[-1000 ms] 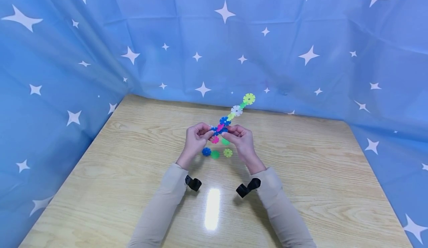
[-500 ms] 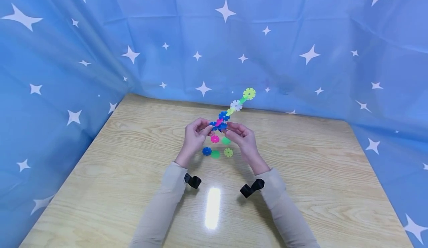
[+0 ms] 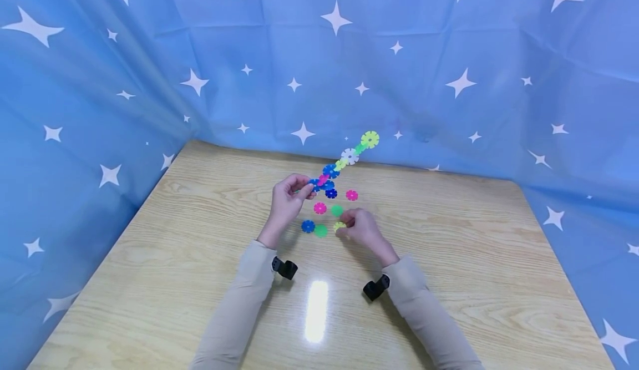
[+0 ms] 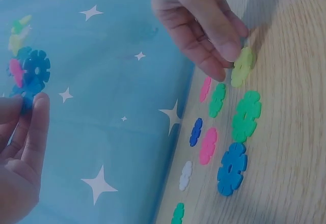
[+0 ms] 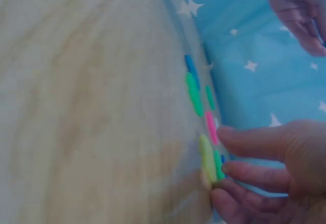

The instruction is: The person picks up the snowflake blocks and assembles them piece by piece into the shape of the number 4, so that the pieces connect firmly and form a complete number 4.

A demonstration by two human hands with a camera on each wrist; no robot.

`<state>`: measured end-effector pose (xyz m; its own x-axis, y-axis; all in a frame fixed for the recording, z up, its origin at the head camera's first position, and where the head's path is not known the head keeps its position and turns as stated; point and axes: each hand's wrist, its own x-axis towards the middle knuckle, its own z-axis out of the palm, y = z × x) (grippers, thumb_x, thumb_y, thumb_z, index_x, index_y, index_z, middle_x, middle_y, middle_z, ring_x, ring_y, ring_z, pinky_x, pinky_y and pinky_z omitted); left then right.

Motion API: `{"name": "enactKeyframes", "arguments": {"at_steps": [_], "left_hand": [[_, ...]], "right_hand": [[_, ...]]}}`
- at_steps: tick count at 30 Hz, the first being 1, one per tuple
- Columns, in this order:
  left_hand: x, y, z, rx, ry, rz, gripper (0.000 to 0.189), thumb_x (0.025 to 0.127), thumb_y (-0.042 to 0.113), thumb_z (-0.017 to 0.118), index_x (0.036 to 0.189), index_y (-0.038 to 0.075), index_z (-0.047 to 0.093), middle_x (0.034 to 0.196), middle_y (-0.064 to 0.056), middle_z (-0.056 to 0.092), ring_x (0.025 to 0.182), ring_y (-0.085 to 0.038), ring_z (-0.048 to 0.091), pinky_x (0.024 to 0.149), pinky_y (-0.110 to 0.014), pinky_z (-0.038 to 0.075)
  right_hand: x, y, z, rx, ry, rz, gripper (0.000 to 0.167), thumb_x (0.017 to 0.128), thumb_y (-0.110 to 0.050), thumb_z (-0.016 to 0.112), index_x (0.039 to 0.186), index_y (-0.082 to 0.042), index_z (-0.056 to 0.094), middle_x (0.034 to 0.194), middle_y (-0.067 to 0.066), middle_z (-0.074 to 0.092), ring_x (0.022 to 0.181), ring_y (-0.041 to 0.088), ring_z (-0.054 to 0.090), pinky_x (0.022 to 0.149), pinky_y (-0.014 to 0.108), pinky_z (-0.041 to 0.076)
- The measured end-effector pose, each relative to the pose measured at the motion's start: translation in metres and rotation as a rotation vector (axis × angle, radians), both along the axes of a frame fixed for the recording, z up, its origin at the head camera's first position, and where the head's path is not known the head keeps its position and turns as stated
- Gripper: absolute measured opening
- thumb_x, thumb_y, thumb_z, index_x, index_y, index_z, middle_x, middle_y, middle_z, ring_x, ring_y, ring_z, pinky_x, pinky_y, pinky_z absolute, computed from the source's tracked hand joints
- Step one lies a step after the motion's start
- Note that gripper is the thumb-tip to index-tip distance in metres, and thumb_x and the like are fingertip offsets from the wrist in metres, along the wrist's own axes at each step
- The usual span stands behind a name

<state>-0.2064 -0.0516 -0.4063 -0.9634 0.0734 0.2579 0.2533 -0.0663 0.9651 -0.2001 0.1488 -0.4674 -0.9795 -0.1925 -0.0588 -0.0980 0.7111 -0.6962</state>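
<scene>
My left hand (image 3: 288,199) pinches a blue notched disc at the lower end of a chain of interlocking snowflake discs (image 3: 350,156). The chain slants up and away to the right, with blue, pink, white, green and yellow pieces. In the left wrist view the chain's blue discs (image 4: 36,68) stand above the fingertips. My right hand (image 3: 363,229) is low over the table, its fingertips right at a loose yellow disc (image 4: 243,67). Thumb and fingers are apart beside that yellow disc (image 5: 207,158) in the right wrist view.
Loose discs lie around it on the wooden table (image 3: 474,259): green (image 3: 321,231), light blue (image 3: 308,226), pink (image 3: 320,208), another pink (image 3: 351,195) and dark blue (image 3: 331,193). A white disc (image 4: 185,176) shows in the left wrist view. A starred blue curtain (image 3: 399,81) borders the table.
My right hand has left the chain and moved down toward the yellow disc on the table. The left hand still holds the chain, slightly higher and farther left than before.
</scene>
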Motion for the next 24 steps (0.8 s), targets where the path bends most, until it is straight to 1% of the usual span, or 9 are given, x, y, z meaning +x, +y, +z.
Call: {"name": "enactKeyframes", "arguments": {"at_steps": [3,4,9,10,13,16,19,21,24], "left_hand": [[-0.007,0.001,-0.01,-0.001,0.01,0.014,0.007,0.089,-0.007,0.058,0.094,-0.01,0.061,0.083,-0.018,0.063,0.076,-0.033,0.065,0.071,-0.03,0.058],[-0.006,0.001,-0.01,-0.004,0.009,0.017,0.007,0.089,-0.007,0.057,0.094,-0.01,0.061,0.083,-0.018,0.064,0.074,-0.028,0.065,0.07,-0.03,0.058],[0.005,0.0,0.009,-0.002,0.011,0.02,0.007,0.089,-0.01,0.055,0.094,-0.014,0.059,0.084,-0.023,0.063,0.07,-0.013,0.063,0.072,-0.034,0.058],[0.007,0.0,0.013,-0.003,0.008,0.018,0.008,0.089,-0.01,0.055,0.094,-0.015,0.059,0.084,-0.025,0.063,0.07,-0.015,0.063,0.073,-0.035,0.058],[0.008,0.001,0.014,0.003,0.01,0.015,0.009,0.089,-0.01,0.055,0.095,-0.016,0.058,0.085,-0.026,0.063,0.07,-0.014,0.063,0.073,-0.035,0.058],[0.008,0.001,0.013,0.003,0.007,0.014,0.01,0.089,-0.01,0.055,0.095,-0.017,0.058,0.085,-0.025,0.063,0.069,-0.012,0.063,0.073,-0.034,0.058],[0.008,0.0,0.012,0.004,0.013,0.015,0.01,0.089,-0.01,0.055,0.096,-0.017,0.058,0.085,-0.025,0.062,0.069,-0.012,0.063,0.072,-0.034,0.058],[0.007,0.0,0.012,0.003,0.018,0.015,0.01,0.089,-0.01,0.055,0.096,-0.017,0.058,0.086,-0.026,0.062,0.069,-0.013,0.063,0.072,-0.034,0.058],[0.007,-0.001,0.011,-0.001,0.022,0.018,0.01,0.089,-0.009,0.055,0.096,-0.017,0.058,0.086,-0.027,0.062,0.07,-0.015,0.063,0.072,-0.035,0.058]], "right_hand": [[0.0,-0.002,0.0,0.055,0.003,0.007,0.029,0.074,-0.008,0.079,0.098,0.002,0.068,0.085,0.009,0.061,0.078,0.019,0.055,0.068,0.03,0.05],[0.0,-0.003,0.0,0.068,0.007,0.016,0.028,0.074,-0.008,0.079,0.098,0.003,0.068,0.085,0.008,0.06,0.077,0.019,0.054,0.068,0.03,0.05],[-0.002,-0.002,0.002,0.125,-0.009,0.053,0.025,0.071,-0.008,0.081,0.089,0.001,0.067,0.081,0.007,0.061,0.074,0.018,0.054,0.066,0.03,0.05],[-0.002,-0.002,0.003,0.129,-0.019,0.055,0.025,0.07,-0.008,0.081,0.088,0.001,0.066,0.081,0.007,0.061,0.074,0.018,0.055,0.066,0.03,0.05],[-0.003,-0.001,0.004,0.116,-0.037,0.05,0.026,0.069,-0.007,0.082,0.084,0.0,0.062,0.08,0.006,0.06,0.073,0.018,0.054,0.065,0.03,0.05],[-0.004,0.0,0.003,0.047,-0.041,0.042,0.024,0.071,-0.002,0.079,0.084,0.0,0.06,0.077,0.006,0.057,0.07,0.017,0.052,0.062,0.027,0.048],[-0.002,0.003,0.001,-0.069,-0.042,0.024,0.017,0.075,0.003,0.074,0.086,0.002,0.061,0.074,0.006,0.058,0.066,0.015,0.053,0.059,0.024,0.05],[-0.001,0.004,0.004,-0.18,-0.037,-0.002,0.015,0.078,0.007,0.069,0.09,0.005,0.062,0.074,0.009,0.061,0.065,0.013,0.055,0.059,0.025,0.054],[0.001,0.004,0.013,-0.378,-0.007,-0.077,0.018,0.08,0.008,0.067,0.098,0.008,0.063,0.079,0.015,0.066,0.065,0.01,0.06,0.063,0.029,0.058]]}}
